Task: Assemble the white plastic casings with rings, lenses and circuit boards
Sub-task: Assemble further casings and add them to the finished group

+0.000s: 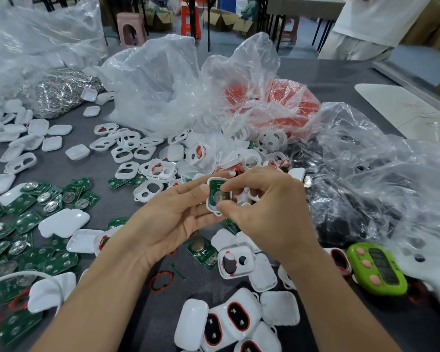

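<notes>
Above the middle of the table both hands hold one white casing (217, 210) with a green circuit board (217, 190) seated inside it. My left hand (173, 219) cradles the casing from the left, fingers curled under it. My right hand (262, 207) pinches it from the right, thumb and forefinger on the board's edge. More green circuit boards (26, 224) with round metal cells lie at the left. Empty white casing frames (127, 151) are scattered behind the hands. Finished casings with red rings (236, 323) sit near the front edge. A loose red ring (161, 280) lies below my left wrist.
Clear plastic bags (163, 82) are heaped at the back, one over red parts (285, 102). A bag of metal pieces (61, 90) sits back left. A green timer (376, 268) and a white device lie at the right. A person in white stands at the far right.
</notes>
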Motion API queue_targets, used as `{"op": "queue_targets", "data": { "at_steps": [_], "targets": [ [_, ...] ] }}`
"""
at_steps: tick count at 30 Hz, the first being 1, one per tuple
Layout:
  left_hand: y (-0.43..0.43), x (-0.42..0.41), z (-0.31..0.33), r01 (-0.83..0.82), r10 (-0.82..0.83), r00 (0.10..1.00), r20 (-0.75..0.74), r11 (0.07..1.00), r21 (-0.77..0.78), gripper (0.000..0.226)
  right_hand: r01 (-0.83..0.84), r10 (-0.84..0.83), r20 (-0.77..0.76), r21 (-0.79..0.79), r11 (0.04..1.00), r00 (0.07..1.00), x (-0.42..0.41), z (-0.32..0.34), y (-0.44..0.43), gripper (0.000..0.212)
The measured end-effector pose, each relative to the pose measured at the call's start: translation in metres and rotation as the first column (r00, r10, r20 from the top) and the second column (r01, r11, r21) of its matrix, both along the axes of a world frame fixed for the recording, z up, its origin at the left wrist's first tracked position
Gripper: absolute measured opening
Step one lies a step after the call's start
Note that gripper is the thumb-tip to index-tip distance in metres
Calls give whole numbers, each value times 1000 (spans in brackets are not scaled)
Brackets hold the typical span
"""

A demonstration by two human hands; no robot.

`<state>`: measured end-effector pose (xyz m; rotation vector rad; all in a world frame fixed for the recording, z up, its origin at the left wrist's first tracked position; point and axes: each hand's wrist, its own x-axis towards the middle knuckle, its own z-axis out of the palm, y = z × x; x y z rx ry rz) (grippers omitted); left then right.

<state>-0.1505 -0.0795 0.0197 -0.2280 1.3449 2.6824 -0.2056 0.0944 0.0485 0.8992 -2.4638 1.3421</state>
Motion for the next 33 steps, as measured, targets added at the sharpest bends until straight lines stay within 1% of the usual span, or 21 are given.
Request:
{"op": "queue_targets", "data": {
  "at_steps": [5, 10, 13, 20, 29, 33],
  "targets": [
    [1, 1, -1, -1, 1, 1000, -2, 1000, -30, 37, 11, -9, -76, 32, 999, 997, 1, -2, 0, 20],
    [0, 1, -2, -2, 2, 1000, 2, 1000, -7, 37, 7, -7, -68, 4, 1000, 998, 3, -2, -1, 18],
    [1, 1, -1, -6, 6, 1000, 6, 1000, -12, 36, 3, -2, -66, 14, 1000, 998, 3, -2, -1, 18],
    [2, 0, -1, -24, 24, 1000, 11, 1000, -3, 37, 38, -32, -135, 41, 998, 990, 4, -2, -1, 14],
    [3, 0, -1, -28, 28, 999, 22, 1000, -9, 39, 39, -27, -158, 73, 997, 987, 4, -2, -2, 14],
    [3, 0, 0, -27, 27, 999, 25, 1000, -1, 37, 40, -30, -164, 61, 997, 986, 4, -2, -1, 14]
  ]
}}
